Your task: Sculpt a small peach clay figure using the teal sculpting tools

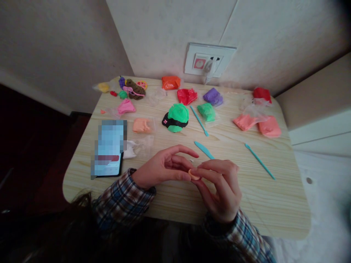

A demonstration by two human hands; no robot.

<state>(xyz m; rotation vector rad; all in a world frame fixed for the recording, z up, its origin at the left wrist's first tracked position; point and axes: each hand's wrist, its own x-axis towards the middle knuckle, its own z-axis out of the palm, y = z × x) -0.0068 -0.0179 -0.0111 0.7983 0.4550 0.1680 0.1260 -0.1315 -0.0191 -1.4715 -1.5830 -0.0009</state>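
Note:
A small curved piece of peach modelling clay (194,176) is pinched between my two hands above the table's near side. My left hand (167,166) grips its left end by the thumb, with the index finger raised away. My right hand (221,186) has thumb and fingertips closed on the other side, partly covering it. Just beyond lies a blue plastic clay knife (203,149), its lower end behind my right hand. Farther back sits a green and black clay figure (178,114) with a small pink detail on its left.
A phone (109,146) lies at left, near bags of peach clay (142,125) and white clay (129,149). Blue tools (199,121) lie beyond and right. Bagged green clay (207,111), purple clay (213,97) and coral clay (269,126) stand farther back. A wall socket (210,60) is behind the table.

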